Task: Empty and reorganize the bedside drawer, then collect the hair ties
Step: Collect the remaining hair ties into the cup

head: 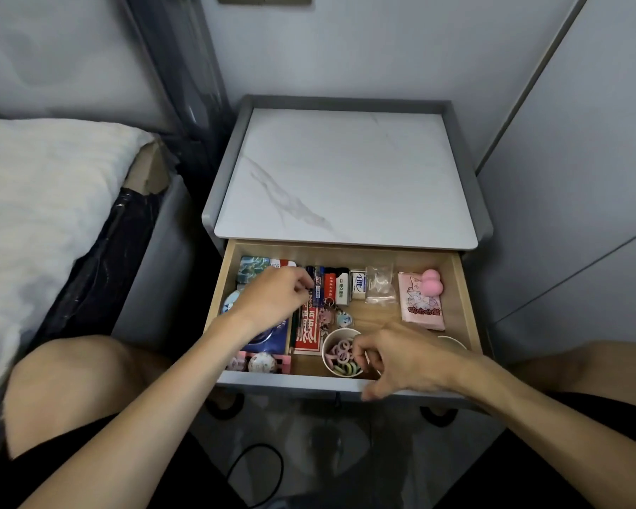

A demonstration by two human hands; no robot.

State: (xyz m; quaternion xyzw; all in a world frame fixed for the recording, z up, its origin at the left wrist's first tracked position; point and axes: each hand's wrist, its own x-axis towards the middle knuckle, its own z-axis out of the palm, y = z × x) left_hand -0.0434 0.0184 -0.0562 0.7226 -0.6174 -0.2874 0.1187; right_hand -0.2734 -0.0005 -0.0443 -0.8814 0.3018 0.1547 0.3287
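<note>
Hair ties (pixel 340 356) in cup (pixel 325 361) at 6 o'clock of drawer (pixel 216 288). Can't tell grip of right hand (pixel 401 358) curled over it, or left hand (pixel 272 301) at 10 by lighters (pixel 340 288). Could snag rim, tip cup.

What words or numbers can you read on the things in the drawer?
Nothing reads clearly enough to quote.
White box: blue logo letters, blurred.
Red packet: big white Chinese characters, sideways, unreadable.
White lighter: green characters, too small.
Pink packet: red characters, upside down, blurred.
</note>
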